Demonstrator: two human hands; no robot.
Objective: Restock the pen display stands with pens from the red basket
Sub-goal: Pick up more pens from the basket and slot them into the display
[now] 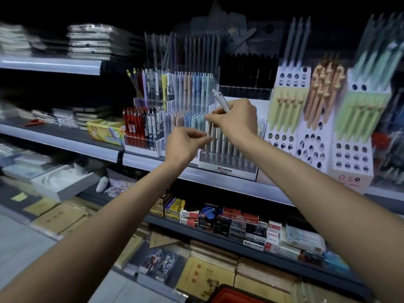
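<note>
Right hand [235,119] curled round pale grey pen [220,100], its end tilted up-left; left hand [185,144] fingertips drawn together beside it, grip unclear; both over clear stand [227,169] at shelf [140,159] front edge, holed white box [290,119] just right; red basket [236,295] at bottom edge.

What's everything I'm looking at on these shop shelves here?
pen: one, pale grey, in the right hand
clear stand: one, grey pens, middle shelf, centre
tiered stand: one, red to pastel pens, left of it
holed card stands: several, white, green and peach pens, right
yellow box: one, middle shelf, left
small boxes: many, mixed colours, lower shelf
red basket: one, bottom edge
left hand: fingers curled by the clear stand's pens
right hand: grips the pen
</note>
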